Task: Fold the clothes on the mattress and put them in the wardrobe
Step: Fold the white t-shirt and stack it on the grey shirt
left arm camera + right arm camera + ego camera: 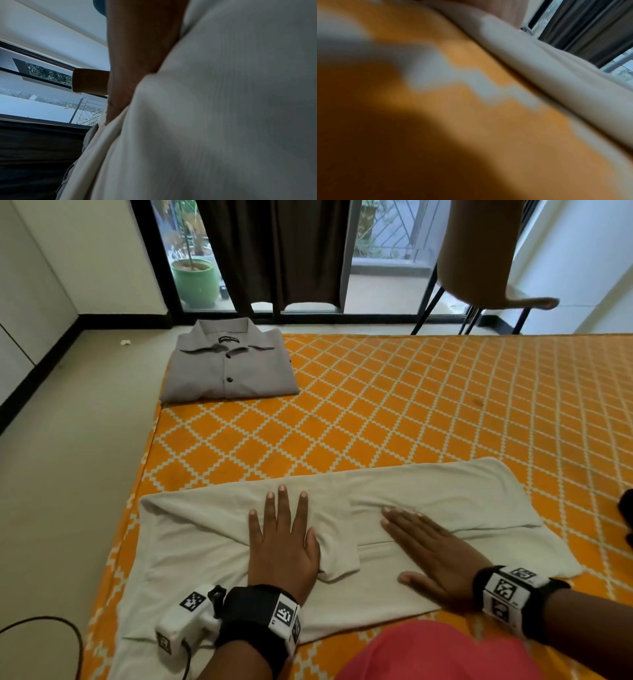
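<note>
The cream garment (212, 542) is lying spread flat on the near part of the mattress (394, 405), partly folded, w/ one sleeve turned in over the body approx. at centre. The left hand (282, 546) is pressing palm-down on that folded sleeve, fingers straight and slightly spread, gripping nothing. The right hand (442, 556) is lying flat on the garment just beside it, fingers straight and pointing left, also gripping nothing. In the left wrist view the cream fabric (223, 108) is filling most of the frame, w/ the hand (137, 54) resting against it. The right wrist view is blurred; only the orange cover (488, 121) and a cream fabric edge (556, 81) are showing. A grey button shirt (226, 364) is sitting folded at the far left corner of the mattress, well apart from the cream garment; its black neck label has white text, too small to read. Both wrists are wearing black bands w/ black-and-white square marker tags. Beyond the mattress, a green plant pot (195, 282), a dark curtain (274, 251) and a brown chair (479, 251) are standing by the window.
</note>
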Demonstrator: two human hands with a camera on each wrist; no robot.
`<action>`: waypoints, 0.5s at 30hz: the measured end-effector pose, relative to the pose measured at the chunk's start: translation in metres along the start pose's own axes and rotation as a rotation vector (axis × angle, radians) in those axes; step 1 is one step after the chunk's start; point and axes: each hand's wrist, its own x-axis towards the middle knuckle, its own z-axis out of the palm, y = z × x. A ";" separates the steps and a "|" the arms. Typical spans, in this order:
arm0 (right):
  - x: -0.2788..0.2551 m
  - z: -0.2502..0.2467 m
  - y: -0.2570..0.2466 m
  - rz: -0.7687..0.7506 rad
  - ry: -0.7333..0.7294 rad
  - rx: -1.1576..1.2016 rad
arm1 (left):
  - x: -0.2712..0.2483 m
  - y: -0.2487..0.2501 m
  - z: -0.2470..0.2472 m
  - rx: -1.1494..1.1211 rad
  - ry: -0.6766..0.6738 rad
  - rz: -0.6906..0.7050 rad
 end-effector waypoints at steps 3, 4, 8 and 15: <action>-0.024 0.003 0.032 0.098 -0.005 0.007 | 0.000 0.000 -0.001 0.003 0.008 0.006; -0.033 0.003 0.043 0.132 -0.015 0.012 | 0.000 0.000 -0.002 0.007 0.006 0.007; -0.065 0.003 0.083 0.277 -0.039 0.006 | 0.000 0.000 -0.003 0.025 -0.005 0.002; -0.087 -0.003 0.135 0.493 -0.113 -0.041 | 0.000 0.000 -0.004 0.051 -0.044 -0.014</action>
